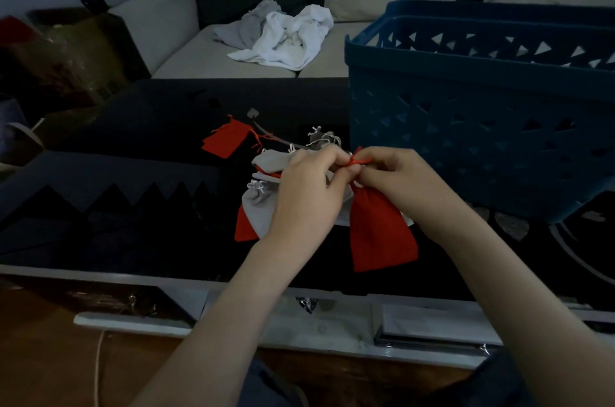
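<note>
A red drawstring pouch (379, 233) hangs above the dark table, its neck gathered at the top. My left hand (306, 193) and my right hand (396, 180) both pinch its red drawstring (356, 161) at the neck, fingertips almost touching. Under my left hand lies a small pile of pouches: a grey one (258, 210), another grey one (271, 160) and a red one (244, 230) partly covered. A separate red pouch (226, 139) lies flat further back on the left.
A big blue plastic basket (482, 140) stands on the table at the right, close to my right hand. White and grey cloths (283, 35) lie on the sofa behind. The table's pale front edge (233, 313) runs below my forearms. Bags sit at far left.
</note>
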The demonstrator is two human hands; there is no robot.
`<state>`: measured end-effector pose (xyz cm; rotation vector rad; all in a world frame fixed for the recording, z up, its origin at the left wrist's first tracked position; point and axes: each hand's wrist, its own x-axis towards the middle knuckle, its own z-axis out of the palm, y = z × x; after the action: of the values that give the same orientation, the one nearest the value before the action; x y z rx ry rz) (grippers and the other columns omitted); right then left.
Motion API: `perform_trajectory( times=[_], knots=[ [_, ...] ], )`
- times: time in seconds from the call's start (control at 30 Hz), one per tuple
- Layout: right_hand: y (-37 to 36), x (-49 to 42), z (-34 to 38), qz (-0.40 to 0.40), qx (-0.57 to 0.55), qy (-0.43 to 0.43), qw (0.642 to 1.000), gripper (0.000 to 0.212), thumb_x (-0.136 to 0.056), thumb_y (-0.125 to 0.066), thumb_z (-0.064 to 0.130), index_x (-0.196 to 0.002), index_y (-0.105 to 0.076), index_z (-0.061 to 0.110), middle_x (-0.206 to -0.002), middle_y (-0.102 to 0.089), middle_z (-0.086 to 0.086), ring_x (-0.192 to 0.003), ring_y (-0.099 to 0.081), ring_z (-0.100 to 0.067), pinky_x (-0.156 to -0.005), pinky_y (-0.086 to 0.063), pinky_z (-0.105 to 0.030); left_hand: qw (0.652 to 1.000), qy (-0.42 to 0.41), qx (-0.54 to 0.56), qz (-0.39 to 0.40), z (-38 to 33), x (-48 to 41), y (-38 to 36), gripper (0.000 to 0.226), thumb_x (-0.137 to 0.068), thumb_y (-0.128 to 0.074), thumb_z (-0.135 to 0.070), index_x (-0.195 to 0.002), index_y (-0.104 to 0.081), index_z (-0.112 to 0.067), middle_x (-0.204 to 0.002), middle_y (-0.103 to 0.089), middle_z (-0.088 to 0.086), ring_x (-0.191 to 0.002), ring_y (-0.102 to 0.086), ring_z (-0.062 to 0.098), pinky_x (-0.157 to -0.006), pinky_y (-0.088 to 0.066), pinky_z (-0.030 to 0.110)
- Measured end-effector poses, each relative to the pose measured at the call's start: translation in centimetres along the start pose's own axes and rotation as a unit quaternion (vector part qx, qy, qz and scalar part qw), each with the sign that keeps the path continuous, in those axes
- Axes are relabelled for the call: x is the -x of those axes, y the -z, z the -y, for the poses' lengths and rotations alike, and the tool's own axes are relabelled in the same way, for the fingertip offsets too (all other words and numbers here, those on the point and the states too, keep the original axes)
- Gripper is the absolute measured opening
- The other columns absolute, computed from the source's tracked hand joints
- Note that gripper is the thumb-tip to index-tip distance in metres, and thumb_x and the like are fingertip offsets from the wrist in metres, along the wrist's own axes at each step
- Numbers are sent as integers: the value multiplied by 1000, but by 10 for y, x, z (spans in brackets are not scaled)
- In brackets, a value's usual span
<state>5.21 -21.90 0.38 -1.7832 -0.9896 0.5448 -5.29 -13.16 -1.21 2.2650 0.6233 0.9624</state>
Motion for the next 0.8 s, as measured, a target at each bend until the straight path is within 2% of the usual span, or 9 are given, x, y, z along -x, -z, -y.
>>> perform_trajectory(
  times=[0.1,0.2,0.27,0.33,0.43,0.53,0.63,0.73,0.8],
  knots=[
    [5,1,5,44,-107,-21,993,28,-87,-52,3,-83,-71,24,-72,-66,5,-68,-59,-3,-65,-45,-16,1000,4,24,-7,-1,0,2,5,-88,-66,-20,-83,-65,-19,-71,-46,-11,-67,-47,1,-64,-34,6],
    [5,-3,6,94,-197,-61,974,23,-84,-50,13,-87,-72,17,-81,-68,-1,-75,-61,-9,-74,-46,-24,999,7,34,-13,-1,0,4,4,-89,-64,-19,-86,-65,-19,-76,-48,-8,-69,-49,-4,-64,-36,4],
    [4,-2,5,88,-254,-69,961,32,-92,-42,18,-88,-73,16,-86,-69,-2,-80,-58,-13,-78,-43,-28,999,15,43,-19,0,-1,5,4,-89,-65,-19,-89,-67,-16,-79,-53,-1,-70,-51,-1,-65,-37,5],
    [6,0,3,94,-273,-52,956,35,-98,-38,17,-92,-73,17,-86,-71,0,-79,-61,-12,-77,-45,-27,998,19,63,-17,1,-2,6,9,-88,-65,-19,-94,-70,-16,-86,-59,4,-75,-54,4,-68,-40,9],
    [4,1,0,102,-236,-39,966,23,-97,-45,7,-101,-67,13,-86,-69,-4,-75,-64,-9,-69,-53,-18,995,36,97,-6,1,-2,9,9,-89,-64,-19,-95,-71,-18,-92,-65,3,-82,-59,7,-73,-44,11],
    [2,-2,-2,52,-130,-8,990,16,-93,-53,5,-89,-67,13,-79,-66,-7,-68,-61,-7,-65,-50,-15,991,51,122,-3,2,-2,10,6,-89,-64,-18,-90,-70,-19,-94,-68,1,-88,-61,3,-78,-44,9],
    [0,-3,-4,14,-79,6,997,15,-92,-56,11,-81,-64,14,-72,-62,-2,-65,-56,-5,-66,-46,-18,984,66,166,-3,1,-2,7,14,-92,-60,-23,-85,-69,-15,-90,-69,2,-89,-64,12,-83,-51,29],
    [3,-5,-8,-43,-115,-6,992,23,-94,-53,12,-71,-58,17,-70,-55,3,-71,-51,-6,-72,-41,-23,972,99,210,-43,4,-3,9,20,-95,-55,-23,-82,-63,-11,-81,-66,7,-82,-62,23,-79,-50,43],
    [9,-7,-10,-107,-154,0,982,25,-93,-52,10,-69,-54,16,-79,-52,2,-76,-48,-6,-76,-38,-22,965,138,209,-76,11,-5,12,23,-96,-52,-24,-81,-63,-12,-81,-66,6,-82,-62,24,-82,-50,46]
  ],
)
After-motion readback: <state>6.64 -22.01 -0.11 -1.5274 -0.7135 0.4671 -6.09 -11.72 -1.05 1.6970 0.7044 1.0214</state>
